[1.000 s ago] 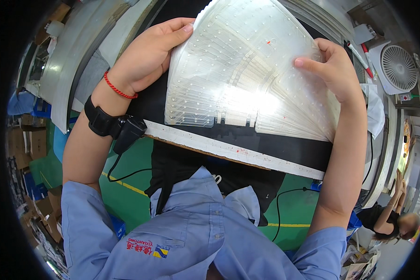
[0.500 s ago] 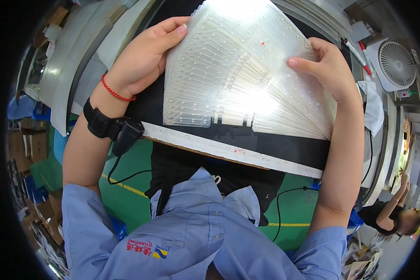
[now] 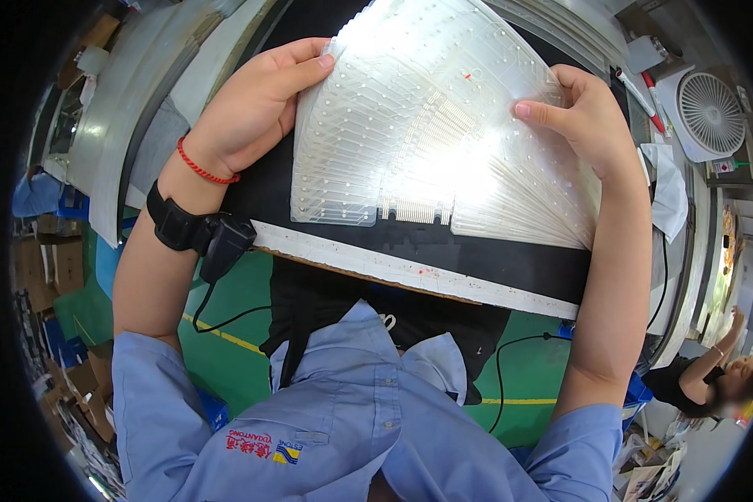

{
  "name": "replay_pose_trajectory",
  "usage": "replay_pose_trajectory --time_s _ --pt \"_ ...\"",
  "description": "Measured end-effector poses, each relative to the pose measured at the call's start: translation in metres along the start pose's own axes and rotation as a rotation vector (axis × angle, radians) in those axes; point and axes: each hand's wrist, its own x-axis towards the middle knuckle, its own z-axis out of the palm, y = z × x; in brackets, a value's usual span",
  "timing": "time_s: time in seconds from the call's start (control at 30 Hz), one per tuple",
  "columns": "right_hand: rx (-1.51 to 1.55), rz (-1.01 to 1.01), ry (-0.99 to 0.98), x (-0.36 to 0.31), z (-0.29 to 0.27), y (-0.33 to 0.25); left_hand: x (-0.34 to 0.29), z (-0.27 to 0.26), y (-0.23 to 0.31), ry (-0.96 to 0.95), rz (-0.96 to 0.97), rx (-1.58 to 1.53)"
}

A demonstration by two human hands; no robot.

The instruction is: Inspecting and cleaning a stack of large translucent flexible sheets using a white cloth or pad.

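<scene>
A fanned stack of clear plastic circuit sheets [image 3: 351, 159], printed with pale traces and dots, is spread over the black work surface [image 3: 510, 266]. A small red mark shows on the top sheet, and bright glare washes out its middle. My left hand [image 3: 276, 96] grips the upper left edge of the stack, thumb on top and fingers bent behind. On the right side my right hand [image 3: 581, 117] pinches the sheets, thumb lying on top and fingers curled round the edge. The sheets' far end runs out of the picture.
A white fan [image 3: 711, 113] stands at the right, beside red and white markers [image 3: 640, 100] and a white cloth [image 3: 668, 197]. A white edge strip [image 3: 376, 269] borders the table's near side. Cardboard boxes [image 3: 58, 268] are at far left. Another person [image 3: 703, 381] is at far right.
The stack and both hands have shifted only very slightly; the glare on the sheets has moved a little. At far right the other person's arm and head have moved.
</scene>
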Motion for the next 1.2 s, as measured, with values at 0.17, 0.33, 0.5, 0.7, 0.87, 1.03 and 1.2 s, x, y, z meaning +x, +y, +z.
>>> replay_pose_trajectory --time_s 0.17,0.33,0.5,0.7,0.87,1.03,1.2 --pt "0.037 -0.012 0.001 0.001 0.0 0.004 0.001 -0.002 0.0 0.007 -0.013 0.027" --pt "0.077 -0.022 0.014 0.004 0.001 0.008 0.0 0.001 0.001 0.01 -0.013 0.051" --pt "0.055 -0.024 -0.01 0.007 0.001 0.011 0.0 0.0 0.001 -0.01 -0.014 0.067" --pt "0.047 -0.002 0.001 0.006 0.002 0.007 0.001 -0.002 -0.002 -0.037 -0.013 0.096" --pt "0.017 0.013 -0.021 0.006 0.0 0.003 -0.003 0.004 0.001 0.023 -0.002 0.098" --pt "-0.038 0.013 -0.012 0.004 -0.001 0.004 -0.005 0.002 0.002 -0.014 0.035 0.044" --pt "0.11 -0.026 -0.016 0.004 -0.003 0.008 -0.003 -0.005 -0.001 -0.019 0.035 -0.08"
